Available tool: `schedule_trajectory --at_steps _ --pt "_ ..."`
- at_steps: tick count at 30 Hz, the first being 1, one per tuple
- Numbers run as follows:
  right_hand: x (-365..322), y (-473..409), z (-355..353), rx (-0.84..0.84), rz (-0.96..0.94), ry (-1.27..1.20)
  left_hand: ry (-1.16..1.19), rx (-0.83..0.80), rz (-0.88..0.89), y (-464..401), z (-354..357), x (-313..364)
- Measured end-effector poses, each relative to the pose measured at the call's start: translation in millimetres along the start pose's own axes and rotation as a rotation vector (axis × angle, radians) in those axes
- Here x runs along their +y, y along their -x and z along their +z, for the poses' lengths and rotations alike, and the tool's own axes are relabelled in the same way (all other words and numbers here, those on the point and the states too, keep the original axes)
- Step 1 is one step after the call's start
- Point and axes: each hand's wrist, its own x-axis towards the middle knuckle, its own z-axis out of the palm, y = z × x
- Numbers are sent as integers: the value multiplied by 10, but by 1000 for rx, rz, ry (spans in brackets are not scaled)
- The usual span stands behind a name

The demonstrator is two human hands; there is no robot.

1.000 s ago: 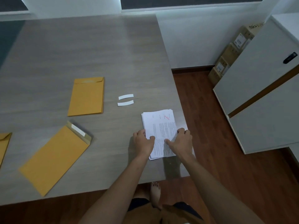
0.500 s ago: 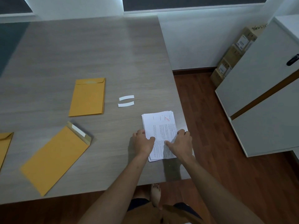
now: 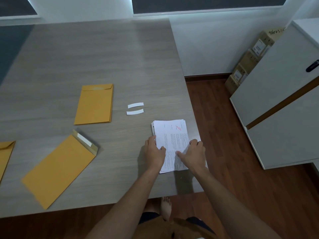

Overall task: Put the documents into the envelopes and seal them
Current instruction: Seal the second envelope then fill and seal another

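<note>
A stack of printed white documents (image 3: 172,133) lies near the table's right edge. My left hand (image 3: 154,152) grips the stack's left side, thumb on the top sheet. My right hand (image 3: 194,155) holds its right side, thumb pressing the page. A yellow envelope with its flap open and a white adhesive strip showing (image 3: 60,168) lies slanted at front left. A small stack of yellow envelopes (image 3: 95,105) lies further back. Part of another envelope (image 3: 5,156) shows at the left edge.
Two peeled white paper strips (image 3: 135,108) lie between the envelope stack and the documents. The grey wooden table (image 3: 103,57) ends just right of the documents. A white cabinet (image 3: 284,104) and cardboard boxes (image 3: 250,59) stand to the right.
Both hands stay on the lower part of the document stack with only slight shifts. The envelopes and strips have not moved.
</note>
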Motion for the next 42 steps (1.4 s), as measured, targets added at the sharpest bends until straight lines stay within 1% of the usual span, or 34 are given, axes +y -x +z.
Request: schedule_trajectory --at_steps 4,8,14,18,22,29,31,34,35,37,42 --pt "-3 7 -1 13 -6 -1 25 5 -26 -11 7 -11" --pt "-10 6 4 9 -5 1 104 10 -73 -56 -15 14" --pt "5 6 9 8 -11 -1 171 4 -42 -121 15 17" --pt "3 -1 5 5 -15 -4 162 12 -6 -141 24 -13" --pt "4 3 2 2 -16 -8 99 -3 30 -127 16 -32" --pt "-10 22 -18 5 -8 -16 42 -144 40 -157 5 -2" --pt "-19 20 -38 -12 -3 -13 32 -173 22 -161 7 13" --pt "-78 19 -105 10 0 -5 42 -158 -35 -177 -53 55" --pt "-118 18 -131 28 -5 -22 64 -144 -72 -181 -99 74" --pt "-228 22 -169 51 -25 -110 192 -118 -161 -222 -195 76" --pt "-683 53 -182 -27 -41 -562 606 -4 -298 -453 -565 -74"
